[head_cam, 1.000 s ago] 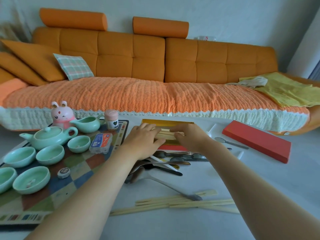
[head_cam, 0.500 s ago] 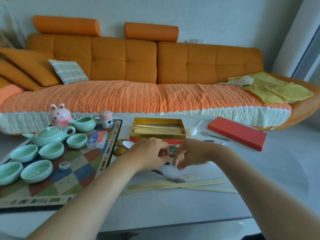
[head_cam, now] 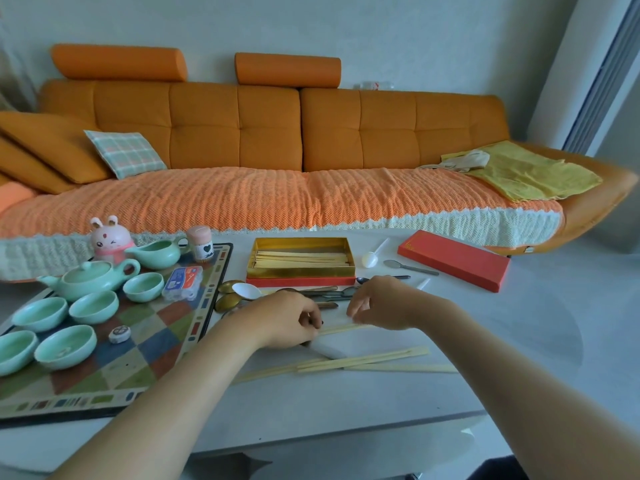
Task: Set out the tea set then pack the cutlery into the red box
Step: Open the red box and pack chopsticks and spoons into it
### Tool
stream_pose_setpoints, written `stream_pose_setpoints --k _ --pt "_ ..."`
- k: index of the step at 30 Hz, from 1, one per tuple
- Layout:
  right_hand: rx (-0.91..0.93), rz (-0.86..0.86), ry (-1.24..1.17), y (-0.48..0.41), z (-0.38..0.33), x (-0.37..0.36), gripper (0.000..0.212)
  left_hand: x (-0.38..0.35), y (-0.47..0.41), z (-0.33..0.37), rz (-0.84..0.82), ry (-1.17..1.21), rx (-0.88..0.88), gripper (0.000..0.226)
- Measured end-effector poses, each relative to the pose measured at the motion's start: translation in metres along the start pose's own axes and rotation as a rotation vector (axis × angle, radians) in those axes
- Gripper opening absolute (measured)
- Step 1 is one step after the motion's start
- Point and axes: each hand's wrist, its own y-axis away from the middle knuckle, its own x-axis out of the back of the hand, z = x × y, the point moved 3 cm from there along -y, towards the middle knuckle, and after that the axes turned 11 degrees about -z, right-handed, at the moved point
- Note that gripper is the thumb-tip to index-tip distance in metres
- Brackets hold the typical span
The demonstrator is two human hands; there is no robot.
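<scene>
Cutlery's split three ways: a bunch of chopsticks (head_cam: 301, 258) lies lengthwise in the red box (head_cam: 301, 281), gold-lined, toward the far side of the table (head_cam: 519, 341); a heap of spoons (head_cam: 325, 294) sits just in front of the box; more loose chopsticks (head_cam: 363, 360) lie nearer the person. Tea set, w/ teapot (head_cam: 91, 277) and cups (head_cam: 93, 306), sits on the checked mat (head_cam: 162, 341) at left; looks set out to me. Box lid (head_cam: 453, 259) lies off to the right, w/ a white spoon (head_cam: 372, 258) and a metal spoon (head_cam: 408, 267) between it and the box.

Hands are close together, just this side of the spoon heap; left hand (head_cam: 291, 320) has its fingers curled round one end of a pale chopstick (head_cam: 341, 329) lying low on the table; right hand (head_cam: 384, 303) arches over the other end, fingers bent down, but can't tell if it's pinching or only touching.

Handling, my guess: sticks are light, stiff, thin, prob. smooth, so they'd roll and splay if taken by one tip; better pinched near both ends, or gathered mid-length as a bundle, kept parallel to the box's long side; spoons look heavier, slick metal, apt to clatter; take them by the handles.
</scene>
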Motion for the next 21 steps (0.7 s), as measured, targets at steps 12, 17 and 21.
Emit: stream_pose_setpoints --k 12,17,21 --pt "0.029 0.025 -0.013 -0.006 -0.001 0.003 0.012 0.0 -0.007 -0.003 0.057 -0.029 -0.015 0.01" --pt "0.029 0.188 -0.012 -0.015 0.002 0.017 0.033 0.017 -0.012 0.001 0.403 -0.05 -0.054 0.019" --pt "0.041 0.309 -0.064 -0.025 -0.01 0.033 0.036 0.04 -0.016 -0.006 0.637 -0.078 -0.066 0.019"
